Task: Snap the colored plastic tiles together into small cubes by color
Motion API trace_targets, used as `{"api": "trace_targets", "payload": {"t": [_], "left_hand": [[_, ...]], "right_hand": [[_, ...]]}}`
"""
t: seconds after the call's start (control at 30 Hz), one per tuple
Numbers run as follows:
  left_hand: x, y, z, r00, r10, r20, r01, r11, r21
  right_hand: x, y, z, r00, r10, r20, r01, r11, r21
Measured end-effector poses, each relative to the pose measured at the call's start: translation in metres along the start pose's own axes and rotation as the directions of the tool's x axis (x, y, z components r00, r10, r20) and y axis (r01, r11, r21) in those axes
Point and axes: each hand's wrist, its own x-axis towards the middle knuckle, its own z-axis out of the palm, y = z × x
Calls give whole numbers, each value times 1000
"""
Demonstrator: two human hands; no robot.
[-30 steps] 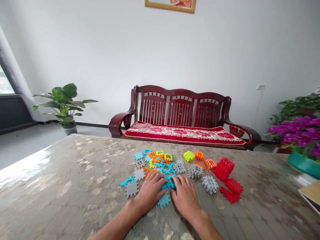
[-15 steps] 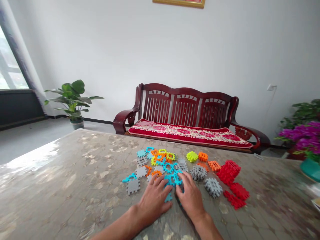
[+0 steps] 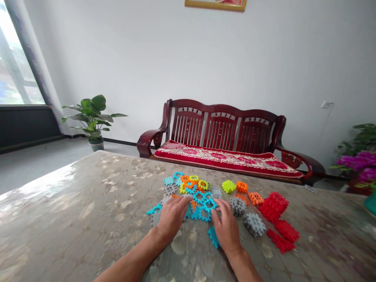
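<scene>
A pile of notched plastic building tiles lies in front of me. My left hand [image 3: 174,213] rests over its near left part, fingers stretched towards the middle; what lies under them is partly hidden. A grey tile [image 3: 155,219] shows beside that wrist. My right hand [image 3: 226,225] is at the pile's right edge, its thumb and fingers apart, touching or very close to a light blue frame tile [image 3: 209,203]. Another light blue tile [image 3: 213,236] lies partly beneath this hand. More blue frame tiles [image 3: 205,214] lie between my hands.
Right of the pile are stacked grey tiles [image 3: 254,225], orange tiles [image 3: 255,198], a yellow-green stack [image 3: 228,186] and red stacks [image 3: 274,205]. All lie on a patterned tablecloth [image 3: 102,219]. Beyond the table stand a wooden bench [image 3: 220,129] and a potted plant [image 3: 95,117].
My hands have moved apart, the left one slightly back and to the left. More blue tiles now show between them. The view has shifted a little left.
</scene>
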Motion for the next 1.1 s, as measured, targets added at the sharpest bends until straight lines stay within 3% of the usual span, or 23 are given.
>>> {"api": "trace_targets", "payload": {"t": [0.07, 0.17, 0.23, 0.3, 0.43, 0.53, 0.67, 0.83, 0.9, 1.1], "left_hand": [[6, -9, -2, 981, -156, -115, 146, 985, -97], [14, -22, -1, 908, -342, -241, 278, 923, -265], [19, -29, 0, 868, -420, -264, 317, 880, -354], [23, -34, -1, 867, -437, -240, 324, 859, -395], [29, -39, -21, 925, -366, -102, 334, 912, -236], [30, -38, -50, 941, -302, 153, 306, 952, -1], [23, -37, -82, 844, -320, 431, 248, 944, 217], [14, -39, -82, 693, -402, 598, 232, 911, 342], [12, -40, -76, 679, -419, 603, 213, 898, 384], [11, -41, -68, 692, -391, 607, 202, 912, 357]], "right_hand": [[-2, -5, -6, 997, -45, 60, 48, 998, -46], [-5, -14, -14, 977, -111, 180, 136, 982, -132], [-7, -19, -16, 963, -134, 235, 180, 966, -185], [-8, -22, -17, 953, -140, 268, 204, 952, -228], [-11, -26, -16, 939, -146, 311, 245, 920, -308], [-12, -28, -14, 933, -165, 320, 280, 890, -360], [-13, -28, -11, 932, -178, 315, 300, 867, -398], [-13, -26, -9, 944, -187, 270, 288, 866, -409], [-13, -25, -10, 945, -198, 259, 290, 873, -393], [-14, -23, -15, 949, -172, 263, 258, 903, -344]]}}
